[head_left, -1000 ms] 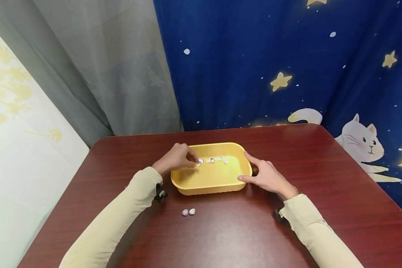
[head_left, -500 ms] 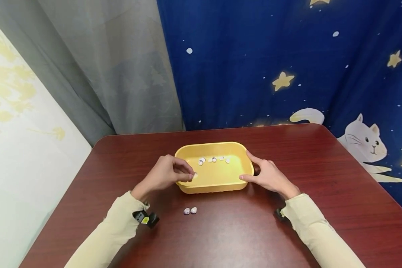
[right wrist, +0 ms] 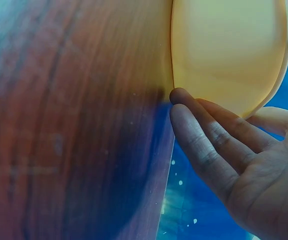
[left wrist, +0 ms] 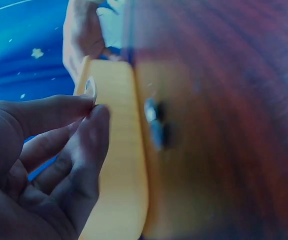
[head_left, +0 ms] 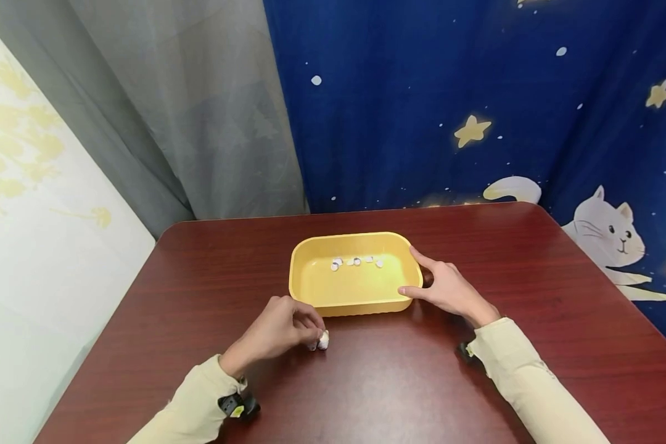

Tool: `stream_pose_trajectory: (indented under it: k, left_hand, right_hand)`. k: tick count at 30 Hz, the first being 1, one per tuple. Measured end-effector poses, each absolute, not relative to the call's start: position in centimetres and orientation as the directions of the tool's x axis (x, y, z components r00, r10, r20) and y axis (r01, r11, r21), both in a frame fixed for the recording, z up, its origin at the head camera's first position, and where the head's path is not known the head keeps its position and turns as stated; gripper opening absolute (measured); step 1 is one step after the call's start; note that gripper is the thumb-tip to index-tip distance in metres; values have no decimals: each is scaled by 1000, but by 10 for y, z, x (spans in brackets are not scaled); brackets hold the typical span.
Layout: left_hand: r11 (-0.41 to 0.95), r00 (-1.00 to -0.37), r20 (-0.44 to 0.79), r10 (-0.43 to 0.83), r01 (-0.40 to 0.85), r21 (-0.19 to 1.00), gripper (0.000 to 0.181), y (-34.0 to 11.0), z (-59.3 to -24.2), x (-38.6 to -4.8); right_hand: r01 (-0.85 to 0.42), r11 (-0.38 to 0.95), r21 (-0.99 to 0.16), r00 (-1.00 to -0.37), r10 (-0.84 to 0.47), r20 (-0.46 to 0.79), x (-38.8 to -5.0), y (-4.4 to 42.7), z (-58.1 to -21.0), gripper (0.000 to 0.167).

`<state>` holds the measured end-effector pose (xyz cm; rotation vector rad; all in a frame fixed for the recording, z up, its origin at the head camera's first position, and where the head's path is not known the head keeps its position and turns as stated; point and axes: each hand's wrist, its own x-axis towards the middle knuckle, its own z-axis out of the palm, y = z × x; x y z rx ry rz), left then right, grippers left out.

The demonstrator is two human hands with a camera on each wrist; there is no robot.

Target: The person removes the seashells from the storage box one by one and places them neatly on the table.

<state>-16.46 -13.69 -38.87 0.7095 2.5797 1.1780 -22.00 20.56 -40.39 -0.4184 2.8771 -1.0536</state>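
Observation:
My left hand (head_left: 283, 327) is just in front of a yellow plastic basin (head_left: 355, 310), low over the table. Its thumb and forefinger pinch a small, thin, whitish shell-like piece (left wrist: 91, 88). Two similar small pieces (left wrist: 153, 122) lie side by side on the table beneath, partly covered by the fingers in the head view. Inside the basin, several more whitish pieces (head_left: 357, 261) lie in a loose row towards the back. My right hand (head_left: 449, 290) holds the basin's right end, thumb at the front rim and fingers along the outer side wall.
The dark red wooden table (head_left: 377, 382) extends around the basin on all sides. Behind its far edge hang a grey curtain (head_left: 227, 123) and a blue starry curtain (head_left: 399, 111). A white surface with a yellow floral pattern (head_left: 61, 246) borders the left side.
My left hand has come out of the basin over its front rim with one piece, down to the two pieces on the table. The right hand keeps its hold.

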Motion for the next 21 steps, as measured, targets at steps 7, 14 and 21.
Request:
stream_pose_trajectory:
  k: [7, 14, 21]
  left_hand:
    - [600, -858, 63, 509, 407, 689, 9, -123, -406, -160]
    - [680, -897, 50, 438, 367, 634, 15, -110, -413, -165]
    - [720, -891, 100, 444, 421, 551, 12, -103, -416, -167]
  right_hand:
    - [-240, 735, -635, -961, -271, 50, -220, 206, -403, 101]
    - [-231, 739, -633, -963, -267, 40, -220, 205, -402, 100]
    - [-226, 741, -632, -964, -265, 34, -219, 205, -402, 102]
